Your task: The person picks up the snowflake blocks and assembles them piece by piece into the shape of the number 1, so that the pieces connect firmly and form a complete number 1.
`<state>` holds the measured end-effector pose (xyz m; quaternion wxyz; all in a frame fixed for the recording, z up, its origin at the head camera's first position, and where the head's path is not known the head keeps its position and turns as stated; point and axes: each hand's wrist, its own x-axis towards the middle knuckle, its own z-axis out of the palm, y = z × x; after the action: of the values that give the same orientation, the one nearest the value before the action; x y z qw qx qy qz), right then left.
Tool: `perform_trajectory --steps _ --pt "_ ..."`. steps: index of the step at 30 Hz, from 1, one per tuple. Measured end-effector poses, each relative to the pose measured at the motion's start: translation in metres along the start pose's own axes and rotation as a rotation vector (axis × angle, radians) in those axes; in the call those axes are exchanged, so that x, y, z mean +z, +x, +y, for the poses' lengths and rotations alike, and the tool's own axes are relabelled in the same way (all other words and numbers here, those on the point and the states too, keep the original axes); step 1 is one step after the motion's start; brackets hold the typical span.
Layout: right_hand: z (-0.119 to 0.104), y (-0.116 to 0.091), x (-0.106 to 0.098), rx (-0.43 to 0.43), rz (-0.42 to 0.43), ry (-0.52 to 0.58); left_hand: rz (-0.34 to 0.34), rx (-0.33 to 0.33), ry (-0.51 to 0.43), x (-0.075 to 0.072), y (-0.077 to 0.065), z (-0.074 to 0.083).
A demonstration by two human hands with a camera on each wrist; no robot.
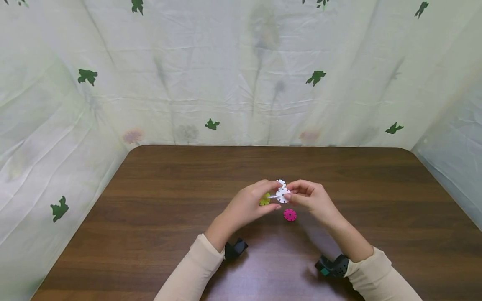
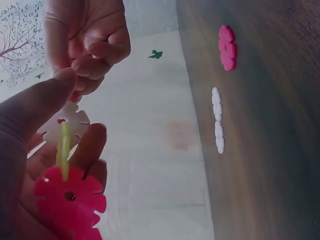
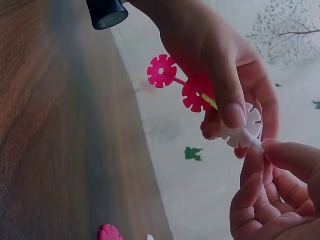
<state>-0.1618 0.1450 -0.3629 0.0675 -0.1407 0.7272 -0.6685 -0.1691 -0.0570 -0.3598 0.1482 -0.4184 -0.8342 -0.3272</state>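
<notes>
In the head view my left hand (image 1: 248, 202) and right hand (image 1: 312, 198) meet over the table. A chain of slotted plastic discs hangs between them: two pink discs (image 2: 70, 195), a yellow disc (image 1: 265, 199) and a white disc (image 3: 242, 129), joined slot to slot at alternating angles. My left thumb lies on that white disc, with the fingers behind it. At its edge is another white disc (image 1: 283, 195), pinched between my right thumb and fingertips and seen edge-on in the right wrist view. The fingers partly hide the joint.
On the brown table (image 1: 169, 217) lies a loose pink disc (image 1: 290, 215). Two joined white discs (image 2: 218, 120) lie farther back, partly behind the hands in the head view. Pale patterned cloth (image 1: 226, 75) rises behind the table. Each wrist wears a black camera band (image 1: 333, 266).
</notes>
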Motion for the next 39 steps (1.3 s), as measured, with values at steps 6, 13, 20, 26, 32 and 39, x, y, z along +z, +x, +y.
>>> perform_trajectory --steps 6,13,20,26,32,39 --pt "-0.001 -0.001 0.003 0.000 -0.020 0.038 0.062 0.041 0.030 0.003 0.000 0.000" --pt "-0.001 -0.001 0.004 -0.005 -0.038 0.048 0.095 0.037 0.026 0.002 -0.001 -0.002" --pt "-0.003 -0.002 -0.002 -0.139 -0.046 -0.107 0.098 0.001 0.007 -0.002 -0.001 -0.004" --pt "0.001 -0.005 -0.011 -0.212 -0.052 -0.264 0.110 0.004 0.045 -0.004 -0.001 -0.006" --pt "0.017 -0.008 -0.023 -0.209 -0.068 -0.404 0.140 0.013 0.069 -0.004 -0.001 -0.008" --pt "0.046 -0.008 -0.028 -0.215 -0.132 -0.465 0.132 -0.007 0.037 -0.005 -0.002 -0.009"
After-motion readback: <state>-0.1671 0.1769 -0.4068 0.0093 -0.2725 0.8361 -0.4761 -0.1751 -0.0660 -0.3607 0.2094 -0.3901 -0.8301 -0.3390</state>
